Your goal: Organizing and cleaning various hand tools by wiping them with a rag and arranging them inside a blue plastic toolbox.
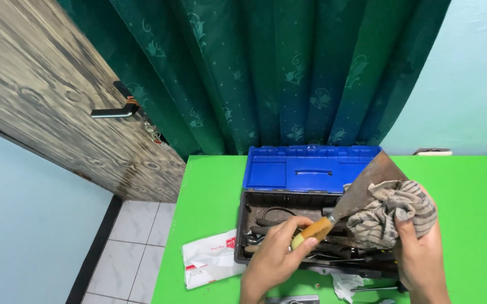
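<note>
My left hand grips the yellow wooden handle of a putty knife, whose rusty brown blade points up and to the right. My right hand holds a crumpled grey striped rag pressed against the blade's lower right side. Both hands hover over an open toolbox with a black base full of dark tools and a blue lid laid back flat.
The toolbox rests on a bright green table. A white plastic packet lies left of the box. Small tools and a white scrap lie at the near edge. A green curtain hangs behind, a wooden door at left.
</note>
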